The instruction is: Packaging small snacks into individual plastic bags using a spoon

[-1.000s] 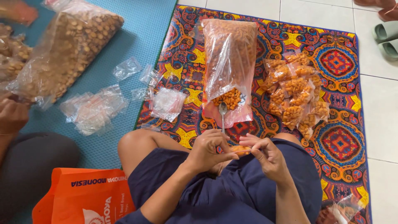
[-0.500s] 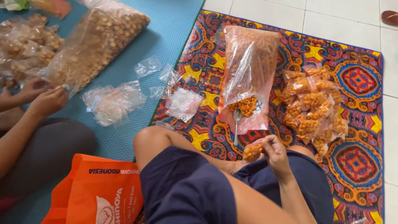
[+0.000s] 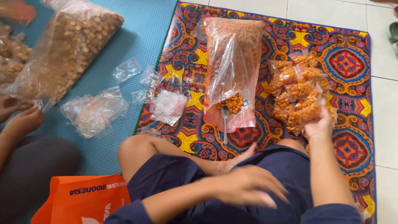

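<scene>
Patterned in red, yellow and blue, the woven floor mat [image 3: 352,153] lies over pale floor tiles [image 3: 385,62], with a plain blue mat [image 3: 137,41] beside it on my left. Nearest to me, my left hand [image 3: 248,188] hangs over my lap in dark blue shorts [image 3: 273,174]; its grip is spread and loose, holding nothing, and it is blurred. By my left knee lies an orange bag [image 3: 83,199].

My right hand [image 3: 320,124] reaches forward with its fingers closed on a small clear packet of orange snacks [image 3: 306,114], at the near edge of the heap of filled small packets [image 3: 296,81] on the patterned mat. Just left of that heap lies a large clear plastic sack of orange snacks [image 3: 232,58], its mouth toward me, with a metal spoon [image 3: 225,120] resting at the opening among spilled pieces.

Farther left, a stack of empty clear small bags [image 3: 168,107] sits on the mat's edge, and a crumpled bundle of clear bags [image 3: 93,112] lies on the blue mat. Another person's hand [image 3: 23,122] rests near it, below a big clear sack of brown snacks [image 3: 70,45].
</scene>
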